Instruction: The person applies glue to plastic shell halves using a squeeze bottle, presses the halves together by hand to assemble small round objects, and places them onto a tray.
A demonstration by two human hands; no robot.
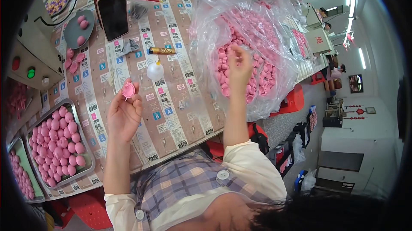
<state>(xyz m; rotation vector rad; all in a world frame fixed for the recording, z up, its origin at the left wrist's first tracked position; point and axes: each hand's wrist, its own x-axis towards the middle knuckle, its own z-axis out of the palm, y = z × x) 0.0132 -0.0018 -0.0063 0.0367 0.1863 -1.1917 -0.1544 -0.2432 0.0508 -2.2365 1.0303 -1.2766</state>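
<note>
The left hand (124, 113) pinches one pink cap (128, 90) at its fingertips, raised above the surface (180, 115). The right hand (238, 66) reaches into the clear plastic bag (257, 29) of loose pink caps; whether it grips one I cannot tell. Left of it, a metal tray (84, 138) looks nearly full of set-down pink pieces, so much seems done, yet the bag holds plenty more.
</note>
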